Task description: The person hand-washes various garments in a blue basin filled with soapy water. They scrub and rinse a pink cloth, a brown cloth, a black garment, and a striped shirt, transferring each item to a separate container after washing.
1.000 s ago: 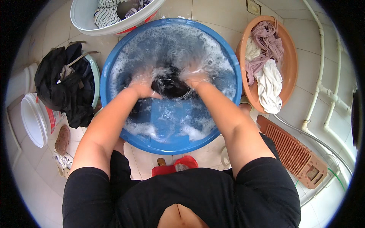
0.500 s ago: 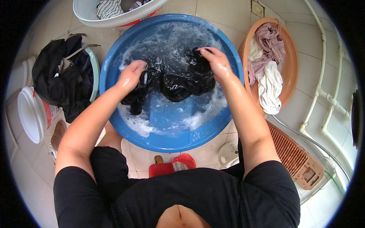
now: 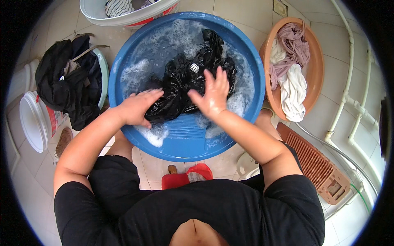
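Note:
A wet black garment (image 3: 174,88) with a small white logo lies bunched in soapy water. Around it is a large round blue washtub (image 3: 184,153), with a ribbed washboard (image 3: 186,128) moulded into its near side. My left hand (image 3: 141,107) rests at the garment's left edge, fingers stretched out and thumb apart. Over the garment's right part is my right hand (image 3: 213,92), its fingers spread and pointing away from me; whether its palm presses the cloth I cannot tell. Neither hand grips anything. White suds (image 3: 143,71) float around the cloth.
At the right stand an orange basin (image 3: 316,78) with pink and white clothes and a brown washboard (image 3: 314,164). Black clothes (image 3: 61,82) overhang a pale green basin (image 3: 102,69) at the left, near a white bucket (image 3: 33,123). Another white bucket (image 3: 94,16) holds striped cloth.
Both hands have let go of the garment and come nearer to me, fingers now extended. The garment has been gathered into a bunch farther up the tub, showing its logo.

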Demonstrator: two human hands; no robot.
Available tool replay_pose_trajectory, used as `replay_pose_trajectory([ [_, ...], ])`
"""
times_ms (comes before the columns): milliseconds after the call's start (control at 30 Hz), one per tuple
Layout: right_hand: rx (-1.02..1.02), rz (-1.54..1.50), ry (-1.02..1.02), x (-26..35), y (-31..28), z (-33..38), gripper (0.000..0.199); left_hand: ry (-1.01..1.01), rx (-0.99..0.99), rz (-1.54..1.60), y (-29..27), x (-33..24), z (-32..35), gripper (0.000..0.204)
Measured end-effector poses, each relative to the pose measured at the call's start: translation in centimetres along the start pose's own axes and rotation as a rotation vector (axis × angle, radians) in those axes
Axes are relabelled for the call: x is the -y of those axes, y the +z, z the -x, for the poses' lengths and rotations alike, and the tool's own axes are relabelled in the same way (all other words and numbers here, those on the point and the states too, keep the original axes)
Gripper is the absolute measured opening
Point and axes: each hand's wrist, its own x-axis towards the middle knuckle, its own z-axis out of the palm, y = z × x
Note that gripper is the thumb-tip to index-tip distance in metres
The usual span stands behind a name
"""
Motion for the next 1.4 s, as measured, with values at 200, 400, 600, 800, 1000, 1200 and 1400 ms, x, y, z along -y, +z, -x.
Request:
replay_pose_trajectory([
  [200, 0.461, 0.141, -0.284, -6.2, 3.2, -4.1, 0.082, -0.227, 0.082, 0.009, 3.1, 2.8, -2.4, 0.084],
  [400, 0.75, 0.194, -0.262, -10.2, 4.6, -10.5, 0.04, -0.613, -0.069, 0.988, 4.0, 4.2, -4.5, 0.057],
  [600, -0.164, -0.298, -0.302, 0.5, 0.4, -0.5, 0.038, -0.668, 0.034, 1.955, 1.1, -0.1, -2.5, 0.041],
  [800, 0.262, -0.612, -0.105, 2.3, 1.3, 3.6, 0.031, -0.392, 0.005, 1.692, -0.1, -1.9, -2.5, 0.03],
  [1000, 0.373, -0.89, 0.396, -0.5, -0.5, 1.0, 0.025, -0.603, -0.531, 1.403, -0.2, 1.2, -3.1, 0.029],
  [1200, 0.21, -0.997, 0.454, -1.2, -5.2, -0.4, 0.027, -0.375, -0.52, 1.178, -2.7, -2.6, -2.4, 0.05],
  [1400, 0.087, -0.956, 0.138, -0.2, -12.6, 0.1, 0.032, -0.258, -0.103, 0.34, -9.2, -8.5, 1.4, 0.034],
])
